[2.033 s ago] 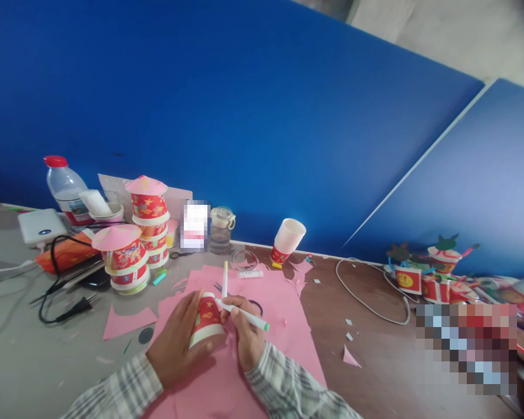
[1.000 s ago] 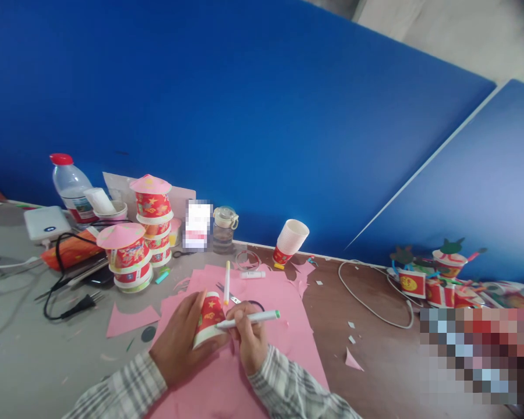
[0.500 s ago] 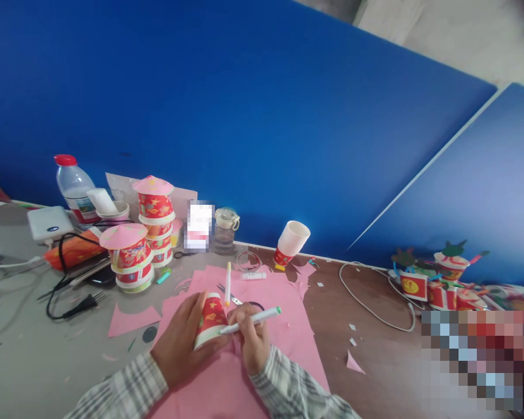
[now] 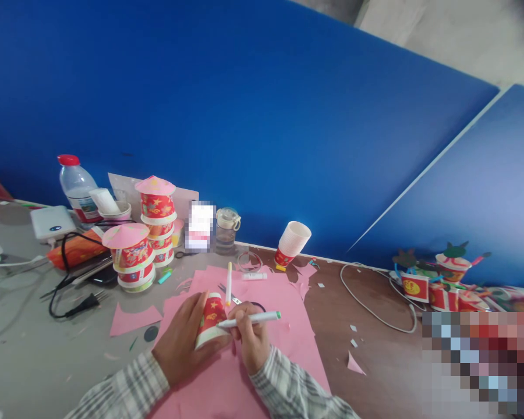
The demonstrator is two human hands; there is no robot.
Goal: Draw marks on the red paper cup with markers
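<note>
Red paper cup [image 4: 212, 314] tilted over pink paper [image 4: 205, 387], cradled between left hand's [image 4: 181, 334] thumb below and fingers along its far side; right hand [image 4: 251, 334] pinches white marker [image 4: 255, 318] between thumb and fingers, tip at the cup's lower side; yellow-capped marker [image 4: 229, 285] just beyond, near scissors [image 4: 234, 299].

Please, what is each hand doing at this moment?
Left hand: closed around the red paper cup.
Right hand: closed, holding the white marker.
</note>
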